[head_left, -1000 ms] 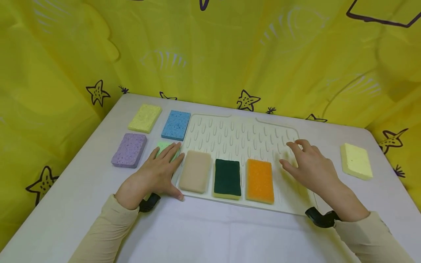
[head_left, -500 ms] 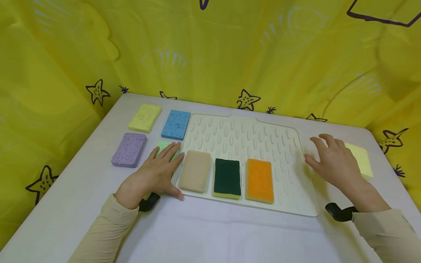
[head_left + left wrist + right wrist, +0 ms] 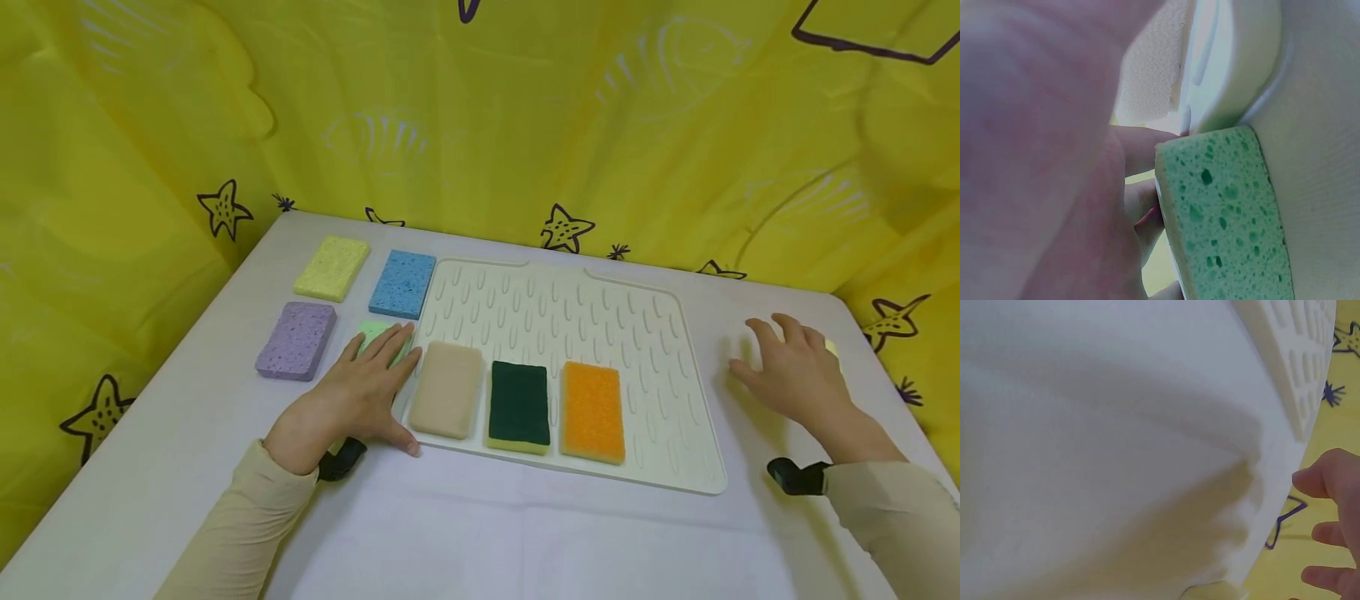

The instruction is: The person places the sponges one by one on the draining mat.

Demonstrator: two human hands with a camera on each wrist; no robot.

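My left hand lies over a light green sponge, fingers spread, at the left edge of a cream ridged drying mat. In the left wrist view the fingers lie along one side of that sponge. On the mat's near part, a beige sponge, a dark green scouring sponge and an orange sponge stand in a row. My right hand hovers over the table right of the mat, fingers loosely bent, holding nothing. It mostly hides a pale yellow sponge.
Left of the mat lie a yellow sponge, a blue sponge and a purple sponge. A white cloth covers the table. Behind it hangs a yellow patterned curtain.
My right hand has moved right, from above the mat's right side to in front of the pale yellow sponge, covering most of it. The left hand has stayed in place.
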